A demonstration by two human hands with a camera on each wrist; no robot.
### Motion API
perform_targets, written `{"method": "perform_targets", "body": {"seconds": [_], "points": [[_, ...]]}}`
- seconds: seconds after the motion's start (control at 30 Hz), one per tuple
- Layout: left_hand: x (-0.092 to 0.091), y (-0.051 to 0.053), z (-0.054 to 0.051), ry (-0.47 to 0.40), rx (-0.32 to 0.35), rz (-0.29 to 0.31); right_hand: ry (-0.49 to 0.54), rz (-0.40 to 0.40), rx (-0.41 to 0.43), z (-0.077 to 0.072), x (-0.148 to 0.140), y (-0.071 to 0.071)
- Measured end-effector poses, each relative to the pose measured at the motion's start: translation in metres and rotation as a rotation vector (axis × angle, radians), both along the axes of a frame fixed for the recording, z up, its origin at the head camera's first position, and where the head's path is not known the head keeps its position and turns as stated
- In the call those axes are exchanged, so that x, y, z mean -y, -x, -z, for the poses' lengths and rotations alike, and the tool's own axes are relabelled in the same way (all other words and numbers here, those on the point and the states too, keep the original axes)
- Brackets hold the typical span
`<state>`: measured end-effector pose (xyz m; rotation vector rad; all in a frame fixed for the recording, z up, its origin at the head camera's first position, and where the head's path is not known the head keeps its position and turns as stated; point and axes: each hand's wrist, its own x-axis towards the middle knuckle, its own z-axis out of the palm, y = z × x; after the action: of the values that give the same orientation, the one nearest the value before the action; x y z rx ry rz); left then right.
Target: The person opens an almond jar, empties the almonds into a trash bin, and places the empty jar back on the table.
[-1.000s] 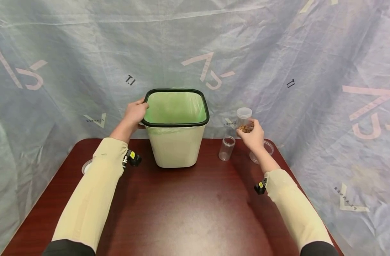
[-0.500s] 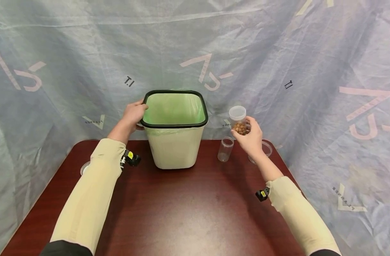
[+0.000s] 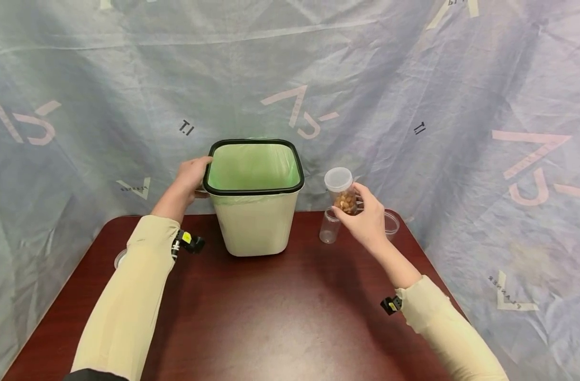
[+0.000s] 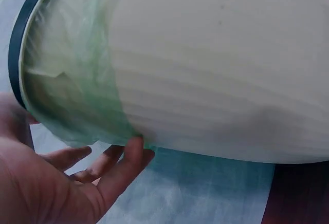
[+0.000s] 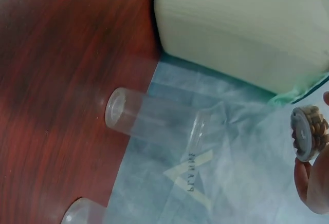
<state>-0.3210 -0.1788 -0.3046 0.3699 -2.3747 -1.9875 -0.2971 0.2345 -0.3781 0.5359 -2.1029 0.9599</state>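
A cream trash bin (image 3: pixel 254 225) with a black rim and a green liner bag stands at the back of the table. My left hand (image 3: pixel 191 177) grips its left rim, the thumb over the edge; in the left wrist view the fingertips (image 4: pixel 134 144) touch the outer wall. My right hand (image 3: pixel 366 217) holds a clear plastic jar (image 3: pixel 338 182) with a whitish lid and brown nuts in its lower part. This jar is raised to the right of the bin, in front of an uncapped clear jar (image 3: pixel 329 233) standing on the table.
Another clear round container (image 3: pixel 391 223) stands at the back right, partly behind my right hand. A pale round thing (image 3: pixel 120 258) lies at the left, mostly hidden by my sleeve. A grey sheet (image 3: pixel 390 106) hangs behind the dark red table (image 3: pixel 271 312).
My right hand has carried the jar of nuts leftward, nearer the bin, and it now overlaps the standing jar in view. My left hand stays at the bin's rim. The head view has shifted slightly.
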Motion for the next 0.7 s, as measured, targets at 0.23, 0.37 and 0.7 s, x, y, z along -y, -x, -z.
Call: {"method": "perform_targets", "body": {"seconds": [0.23, 0.37, 0.7], "points": [[0.007, -0.017, 0.003, 0.009, -0.051, -0.045, 0.007, -0.008, -0.034, -0.005, 0.012, -0.023], [0.007, -0.037, 0.005, 0.086, -0.187, -0.092, 0.029, -0.022, -0.073, -0.006, 0.02, -0.034], [-0.006, -0.091, -0.001, 0.244, -0.532, -0.1, 0.019, -0.131, -0.09, -0.004, 0.032, -0.055]]}}
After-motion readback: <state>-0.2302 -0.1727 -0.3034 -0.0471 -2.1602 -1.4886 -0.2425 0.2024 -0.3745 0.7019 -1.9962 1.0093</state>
